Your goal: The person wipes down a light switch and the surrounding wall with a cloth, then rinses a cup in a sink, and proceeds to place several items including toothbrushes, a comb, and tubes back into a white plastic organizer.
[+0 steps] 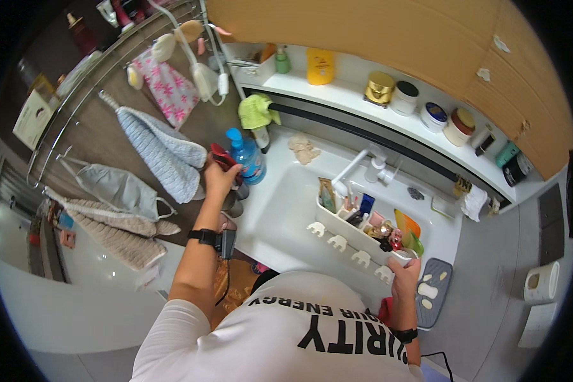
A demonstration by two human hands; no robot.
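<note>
My right hand [404,277] grips the near right end of a white plastic organizer [348,229] over the sink basin [286,210]. The organizer holds tubes, small bottles, hair ornaments and an orange and green item; comb-shaped white hooks line its near side. On the left, my left hand [222,176] is closed around a red and black object [223,156], whose kind I cannot tell. It is beside a blue pump bottle [248,160] at the sink's left rim. A blue-grey towel [160,150] hangs next to that hand.
A white faucet [375,164] stands behind the basin. Jars and bottles line a white shelf [344,100] above. A beige cloth [304,148] lies on the back rim. Towels and a face mask [119,188] hang at left. A grey mat [434,291] is at right.
</note>
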